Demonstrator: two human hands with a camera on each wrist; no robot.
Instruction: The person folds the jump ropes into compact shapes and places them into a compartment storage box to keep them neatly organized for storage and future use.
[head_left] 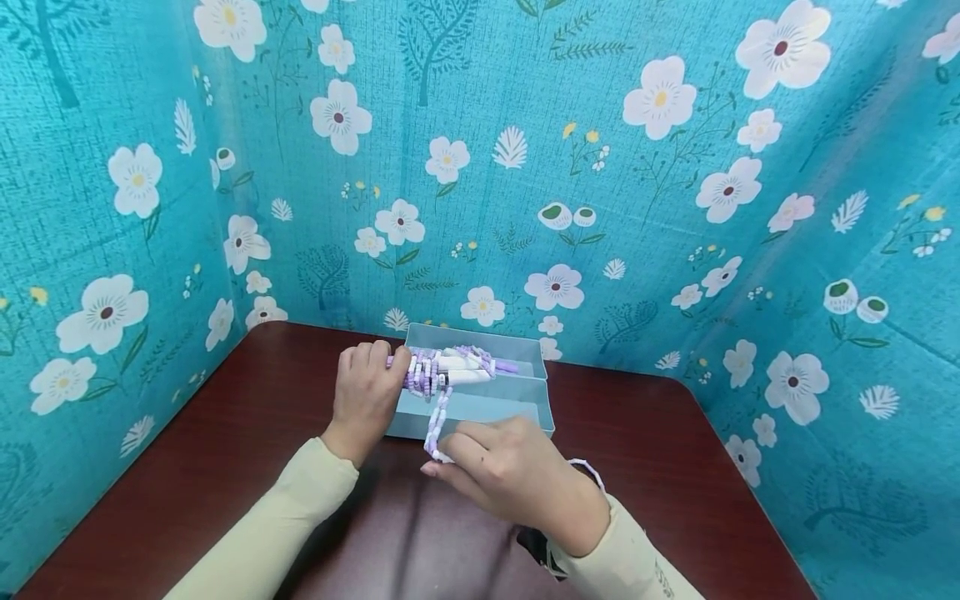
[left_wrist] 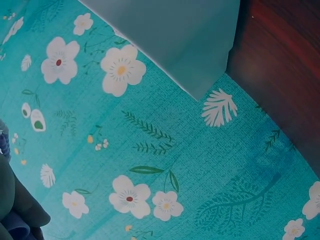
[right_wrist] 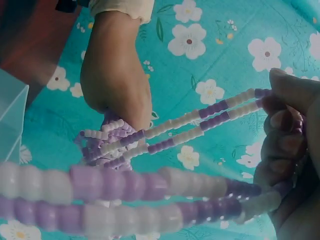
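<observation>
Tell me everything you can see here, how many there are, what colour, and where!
Beaded rope: can't tell if one or more, white and purple, bundled in the left grip, with strands running to the right grip
Tubes: two visible, white, in the bundle, over the box
Box: one, pale blue, on the table
Table: one, dark reddish-brown, below everything
Flowery cloth: can't tell how many pieces, teal with mostly white flowers, behind and at both sides
Dark object: one, black, by the right wrist; too unclear to name
Sleeves: two, cream, on the forearms
Person's grips: two, bare, one left and one right, both on the beaded rope
</observation>
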